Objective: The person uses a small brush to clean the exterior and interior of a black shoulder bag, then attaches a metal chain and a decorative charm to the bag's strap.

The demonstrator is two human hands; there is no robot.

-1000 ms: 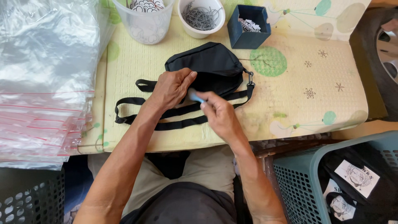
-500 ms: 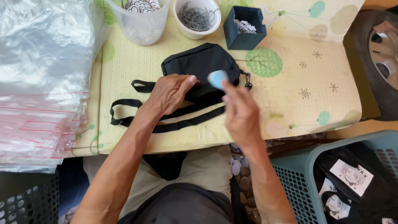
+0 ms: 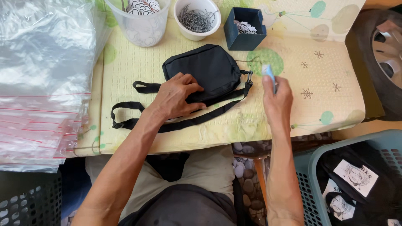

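Keep your left hand (image 3: 178, 95) flat and open on the black bag (image 3: 201, 72), pinning its lower edge and strap (image 3: 138, 121) so nothing slides on the mat (image 3: 293, 109). Your right hand (image 3: 277, 98), just right of the bag's clip, pinches a small blue tool (image 3: 269, 74) upright, wrist straight, forearm reaching forward.

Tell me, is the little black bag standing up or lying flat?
Lying flat. The black bag rests on the mat, its strap spread out, the left hand pressing it.
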